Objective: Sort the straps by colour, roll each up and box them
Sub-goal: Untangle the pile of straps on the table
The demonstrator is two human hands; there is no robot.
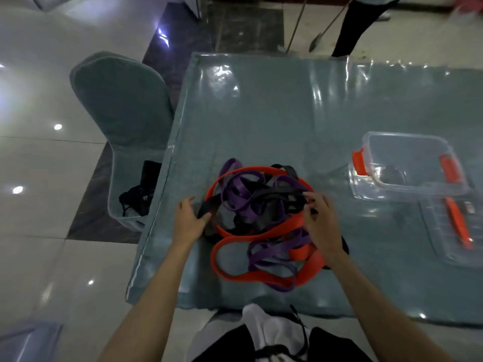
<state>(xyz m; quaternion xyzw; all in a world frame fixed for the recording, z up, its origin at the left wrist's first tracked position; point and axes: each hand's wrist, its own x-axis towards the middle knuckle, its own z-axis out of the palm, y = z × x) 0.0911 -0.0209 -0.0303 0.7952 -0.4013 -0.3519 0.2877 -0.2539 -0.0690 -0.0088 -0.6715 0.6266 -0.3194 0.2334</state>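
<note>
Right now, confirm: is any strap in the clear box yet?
No: the clear box holds no strap; all straps lie tangled on the table.

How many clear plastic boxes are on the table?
1: the clear box with orange latches stands open to the right of the strap pile; its lid lies just nearer the person.

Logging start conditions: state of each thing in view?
Straps: tangled in one pile, unsorted, none rolled.
Box: open, no straps inside.
Lid: off, flat on the table beside the box.
Left hand: touching a black strap.
Right hand: pinching a black strap.
</note>
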